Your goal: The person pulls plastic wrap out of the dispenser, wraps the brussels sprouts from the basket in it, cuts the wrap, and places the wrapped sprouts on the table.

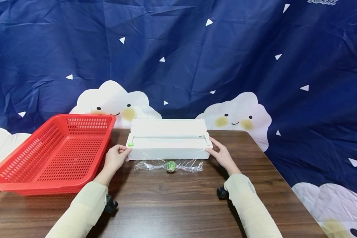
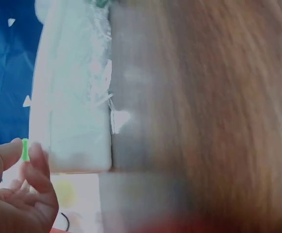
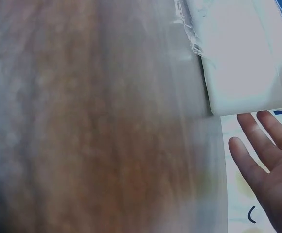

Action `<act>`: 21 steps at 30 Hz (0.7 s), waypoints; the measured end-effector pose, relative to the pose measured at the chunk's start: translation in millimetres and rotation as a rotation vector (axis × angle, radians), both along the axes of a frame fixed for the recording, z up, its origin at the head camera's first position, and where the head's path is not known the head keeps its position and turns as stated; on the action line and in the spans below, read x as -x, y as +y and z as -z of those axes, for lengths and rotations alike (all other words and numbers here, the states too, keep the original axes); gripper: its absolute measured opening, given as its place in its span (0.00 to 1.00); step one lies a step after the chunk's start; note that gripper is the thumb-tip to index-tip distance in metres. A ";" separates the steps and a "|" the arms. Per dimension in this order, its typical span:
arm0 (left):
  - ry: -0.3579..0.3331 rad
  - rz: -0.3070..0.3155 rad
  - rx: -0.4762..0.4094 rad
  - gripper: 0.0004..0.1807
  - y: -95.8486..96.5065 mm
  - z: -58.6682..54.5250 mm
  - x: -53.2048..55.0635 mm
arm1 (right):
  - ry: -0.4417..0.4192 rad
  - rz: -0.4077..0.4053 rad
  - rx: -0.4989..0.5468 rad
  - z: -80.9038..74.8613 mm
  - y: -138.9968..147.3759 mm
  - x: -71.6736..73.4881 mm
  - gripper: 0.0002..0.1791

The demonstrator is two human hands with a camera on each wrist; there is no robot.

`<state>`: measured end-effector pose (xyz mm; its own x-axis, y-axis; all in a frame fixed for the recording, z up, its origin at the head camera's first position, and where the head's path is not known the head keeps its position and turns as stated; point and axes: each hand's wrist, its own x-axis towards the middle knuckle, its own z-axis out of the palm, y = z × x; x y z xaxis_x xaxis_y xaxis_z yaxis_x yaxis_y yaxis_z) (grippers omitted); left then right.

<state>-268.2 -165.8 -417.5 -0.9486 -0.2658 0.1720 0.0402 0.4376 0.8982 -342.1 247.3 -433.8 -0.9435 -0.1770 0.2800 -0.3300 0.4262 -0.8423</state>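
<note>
A white cling film dispenser (image 1: 168, 153) lies across the table with its lid (image 1: 168, 128) raised. A green slider (image 1: 131, 144) sits at its left end. My left hand (image 1: 114, 159) grips the left end, thumb and forefinger close about the slider in the left wrist view. At the other end, my right hand (image 1: 223, 156) holds the corner between thumb and forefinger, while the lower fingers (image 3: 257, 145) reach straight towards the end face. Clear film hangs over the front. Just before the dispenser is a small round green item (image 1: 171, 166) with clear plastic wrap (image 1: 190, 166) spread to both sides.
A large red plastic basket (image 1: 102, 150) stands on the left, its side near my left forearm. Behind the brown wooden table (image 1: 166, 205) hangs a dark blue cloth (image 1: 178, 66) with cloud faces. Black wrist cameras (image 1: 222, 193) sit on both sleeves.
</note>
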 end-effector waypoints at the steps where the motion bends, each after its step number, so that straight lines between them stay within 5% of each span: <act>1: -0.036 0.015 -0.062 0.13 -0.5 0.4 0.4 | 0.001 0.007 -0.007 1.3 0.4 0.9 0.33; 4: -0.113 0.055 -0.246 0.15 -1.0 1.5 0.5 | 0.001 0.028 -0.011 2.7 0.0 1.6 0.34; 9: -0.165 0.090 -0.412 0.15 3.3 3.3 -1.2 | -0.027 0.112 0.012 2.2 -2.0 -1.1 0.34; 16: -0.195 0.124 -0.600 0.20 10.9 7.3 0.4 | 0.062 0.168 0.025 1.4 -2.9 -6.6 0.18; 21: -0.248 0.125 -0.667 0.25 14.4 7.8 1.4 | 0.041 0.161 0.013 1.2 -1.2 -9.2 0.15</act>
